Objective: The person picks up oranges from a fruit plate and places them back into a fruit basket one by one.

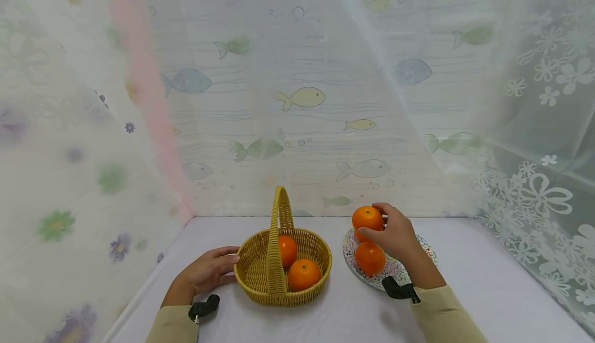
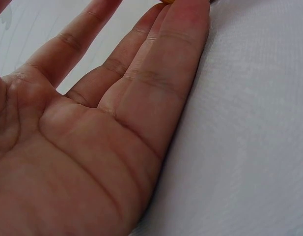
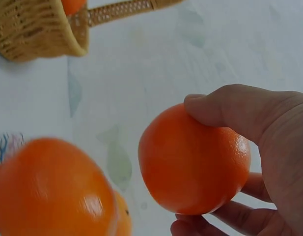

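Note:
My right hand (image 1: 395,232) grips an orange (image 3: 193,162) between thumb and fingers, raised over the patterned plate (image 1: 350,265). In the head view, another orange (image 1: 370,258) sits on the plate just in front of it, and one more, mostly hidden, shows below the held fruit. To the left stands a yellow wicker basket (image 1: 253,294) with a tall handle. Two oranges lie inside it, one (image 1: 304,275) at the front right and one (image 1: 287,250) partly behind the handle. Extended, the fingers of my left hand (image 1: 211,270) touch the basket's left rim.
White cloth covers the table (image 1: 334,317). A sheer curtain (image 1: 302,152) printed with fish hangs along its back edge, with flowered curtains at the left (image 1: 93,203) and right (image 1: 530,193). The basket handle (image 1: 279,219) rises between the hands.

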Demonstrator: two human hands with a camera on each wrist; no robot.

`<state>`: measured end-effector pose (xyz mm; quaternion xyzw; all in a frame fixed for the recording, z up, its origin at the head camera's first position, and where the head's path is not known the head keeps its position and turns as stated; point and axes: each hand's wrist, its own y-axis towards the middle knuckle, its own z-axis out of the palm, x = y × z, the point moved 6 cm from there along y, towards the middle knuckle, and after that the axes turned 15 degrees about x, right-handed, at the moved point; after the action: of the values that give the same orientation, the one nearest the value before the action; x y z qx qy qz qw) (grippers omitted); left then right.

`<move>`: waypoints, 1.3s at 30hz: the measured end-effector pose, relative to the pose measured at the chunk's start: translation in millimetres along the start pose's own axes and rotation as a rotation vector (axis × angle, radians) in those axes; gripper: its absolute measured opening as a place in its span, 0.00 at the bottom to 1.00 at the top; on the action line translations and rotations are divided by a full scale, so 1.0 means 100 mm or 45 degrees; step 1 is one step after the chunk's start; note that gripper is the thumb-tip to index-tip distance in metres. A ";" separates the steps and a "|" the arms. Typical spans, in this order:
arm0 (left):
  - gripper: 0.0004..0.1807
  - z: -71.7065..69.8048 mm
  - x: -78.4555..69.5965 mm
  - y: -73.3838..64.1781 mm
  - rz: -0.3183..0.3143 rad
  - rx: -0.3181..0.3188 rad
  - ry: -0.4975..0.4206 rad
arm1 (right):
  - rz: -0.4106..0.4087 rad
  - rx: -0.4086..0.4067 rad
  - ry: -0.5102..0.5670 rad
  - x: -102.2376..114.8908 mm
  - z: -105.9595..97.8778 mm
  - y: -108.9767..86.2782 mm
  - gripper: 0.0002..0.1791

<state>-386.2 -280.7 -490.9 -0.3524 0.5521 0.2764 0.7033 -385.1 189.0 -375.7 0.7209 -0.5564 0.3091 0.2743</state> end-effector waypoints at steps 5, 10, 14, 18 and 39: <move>0.35 0.01 -0.01 0.00 -0.007 0.000 0.005 | -0.050 -0.007 0.010 0.15 0.17 -0.01 0.45; 0.35 0.02 -0.02 -0.01 -0.009 -0.005 0.009 | -0.126 -0.007 0.028 0.32 0.35 -0.02 0.45; 0.36 0.01 -0.01 -0.01 -0.012 -0.013 0.019 | -0.203 -0.020 0.018 0.41 0.48 -0.03 0.43; 0.36 0.00 -0.01 0.00 -0.010 -0.015 0.027 | -0.232 -0.009 -0.015 0.48 0.58 -0.03 0.43; 0.35 0.00 -0.01 0.00 -0.008 0.009 0.019 | -0.263 0.141 -0.094 0.56 0.98 -0.08 0.41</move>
<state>-386.4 -280.3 -490.0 -0.3537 0.5572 0.2697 0.7012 -353.0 83.0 -398.3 0.7993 -0.4708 0.2828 0.2439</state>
